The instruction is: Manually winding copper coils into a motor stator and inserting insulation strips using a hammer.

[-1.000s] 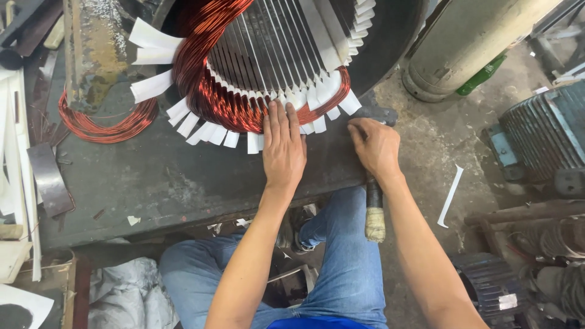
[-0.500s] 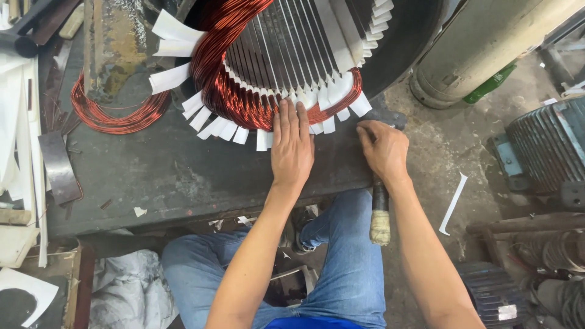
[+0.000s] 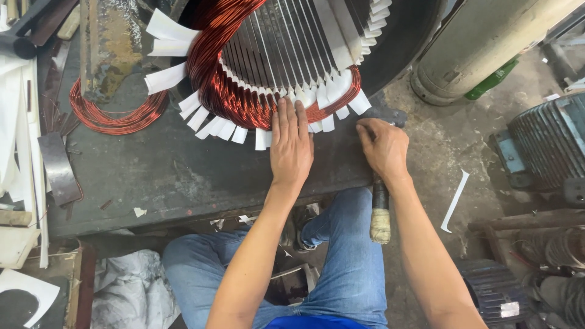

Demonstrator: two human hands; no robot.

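A large motor stator (image 3: 286, 55) lies on a dark workbench (image 3: 170, 176), its slots filled with copper windings (image 3: 213, 73) and white insulation paper strips (image 3: 213, 125). My left hand (image 3: 291, 143) presses flat on the copper coil end at the near rim, fingers together. My right hand (image 3: 382, 146) grips a hammer (image 3: 379, 210) at the bench edge; its handle hangs down past my wrist and its head (image 3: 390, 116) rests on the bench just right of the stator.
A loose coil of copper wire (image 3: 113, 116) lies at the left of the bench. White paper strips (image 3: 18, 140) are stacked far left. A tall cylinder (image 3: 481, 49) and a finned motor (image 3: 548, 143) stand on the floor at right. My knees in jeans (image 3: 341, 256) are below.
The view has drifted a little, with the stator and both hands now lower and further right in frame. Both hands keep their places on the coil and the hammer.
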